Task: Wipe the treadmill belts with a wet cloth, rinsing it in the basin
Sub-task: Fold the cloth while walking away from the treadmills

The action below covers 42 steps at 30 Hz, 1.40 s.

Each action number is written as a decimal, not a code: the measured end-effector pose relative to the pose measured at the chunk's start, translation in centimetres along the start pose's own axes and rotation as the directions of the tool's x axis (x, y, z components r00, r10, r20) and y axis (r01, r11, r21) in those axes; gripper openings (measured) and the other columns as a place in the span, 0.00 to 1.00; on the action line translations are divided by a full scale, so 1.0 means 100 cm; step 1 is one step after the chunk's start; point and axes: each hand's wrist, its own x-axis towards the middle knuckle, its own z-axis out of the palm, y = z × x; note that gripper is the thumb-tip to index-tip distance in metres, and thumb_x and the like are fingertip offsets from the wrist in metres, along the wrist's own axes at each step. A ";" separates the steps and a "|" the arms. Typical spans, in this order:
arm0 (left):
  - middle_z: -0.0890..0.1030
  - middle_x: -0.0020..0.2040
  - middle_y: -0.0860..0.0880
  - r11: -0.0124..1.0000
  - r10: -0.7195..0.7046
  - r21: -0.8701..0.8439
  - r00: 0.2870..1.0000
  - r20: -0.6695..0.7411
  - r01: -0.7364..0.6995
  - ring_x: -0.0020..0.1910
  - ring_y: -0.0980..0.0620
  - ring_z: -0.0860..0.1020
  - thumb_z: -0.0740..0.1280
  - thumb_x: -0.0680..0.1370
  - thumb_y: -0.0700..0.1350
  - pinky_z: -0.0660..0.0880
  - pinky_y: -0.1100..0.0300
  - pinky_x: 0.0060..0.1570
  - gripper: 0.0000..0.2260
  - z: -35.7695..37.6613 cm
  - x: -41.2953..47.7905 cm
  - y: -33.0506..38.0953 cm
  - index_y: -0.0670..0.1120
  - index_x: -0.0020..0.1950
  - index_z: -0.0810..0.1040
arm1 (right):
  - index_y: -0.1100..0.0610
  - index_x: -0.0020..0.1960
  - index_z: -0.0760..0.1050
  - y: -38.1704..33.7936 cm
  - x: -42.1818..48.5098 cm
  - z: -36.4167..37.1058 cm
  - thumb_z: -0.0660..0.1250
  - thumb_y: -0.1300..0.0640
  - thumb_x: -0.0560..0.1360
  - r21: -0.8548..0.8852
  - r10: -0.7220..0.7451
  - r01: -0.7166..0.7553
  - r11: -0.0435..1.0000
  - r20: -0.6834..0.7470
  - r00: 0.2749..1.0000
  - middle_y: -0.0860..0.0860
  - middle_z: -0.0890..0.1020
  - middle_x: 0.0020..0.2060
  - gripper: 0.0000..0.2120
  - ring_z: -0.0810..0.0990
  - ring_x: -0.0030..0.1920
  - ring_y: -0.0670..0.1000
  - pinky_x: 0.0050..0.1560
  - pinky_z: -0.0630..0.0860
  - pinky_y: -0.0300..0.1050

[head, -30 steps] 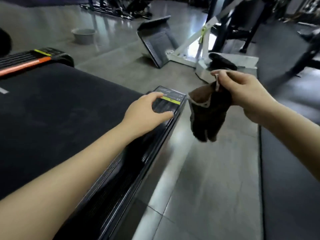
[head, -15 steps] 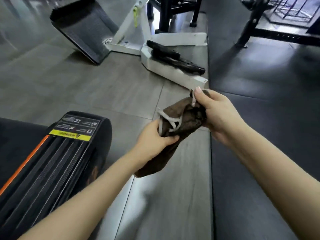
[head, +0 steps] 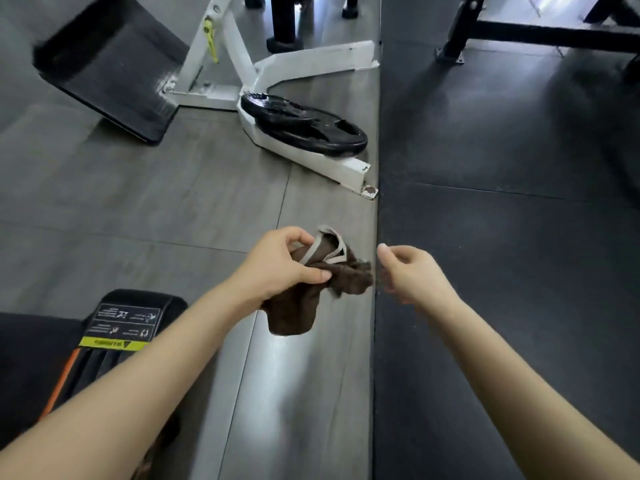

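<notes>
At the lower left, the treadmill's [head: 129, 323] rear end with its yellow warning label lay on the grey tiled floor [head: 138, 202], and just right of it the left hand [head: 277, 268] gripped a bunched brown cloth [head: 301, 303] with pale edging, thumb and fingers curled round it in the air above the floor. Beyond the cloth, a black weight plate [head: 304, 126] rested on a white machine frame [head: 311, 64]. The right hand [head: 412, 271] hovered just beside the cloth's right end, fingers loosely curled on nothing, over the edge of the black rubber mat [head: 502, 237].
</notes>
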 end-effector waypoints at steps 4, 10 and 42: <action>0.83 0.40 0.55 0.975 -0.056 0.217 0.998 -0.004 0.056 0.43 0.53 0.81 0.80 0.58 0.47 0.75 0.59 0.49 0.16 -0.039 -0.010 0.055 0.56 0.39 0.77 | 0.46 0.67 0.70 -0.067 -0.035 -0.009 0.67 0.48 0.75 0.199 -0.201 0.157 0.967 0.230 0.952 0.41 0.76 0.59 0.21 0.74 0.60 0.42 0.63 0.69 0.41; 0.78 0.40 0.60 0.832 -0.035 0.547 0.993 -0.113 0.092 0.46 0.56 0.76 0.76 0.64 0.58 0.65 0.61 0.43 0.13 -0.115 -0.017 0.150 0.61 0.41 0.74 | 0.37 0.70 0.64 -0.154 -0.043 -0.016 0.73 0.46 0.66 -0.005 -0.338 0.360 0.933 0.335 0.880 0.39 0.74 0.63 0.35 0.69 0.65 0.43 0.68 0.64 0.49; 0.77 0.49 0.47 0.917 -0.189 0.203 0.820 -0.540 0.345 0.51 0.47 0.75 0.79 0.62 0.51 0.71 0.52 0.56 0.16 -0.675 0.195 0.283 0.50 0.47 0.82 | 0.37 0.70 0.58 -0.798 0.230 0.160 0.76 0.57 0.66 0.034 -0.502 0.836 0.547 0.813 0.295 0.39 0.73 0.62 0.41 0.66 0.66 0.43 0.74 0.48 0.55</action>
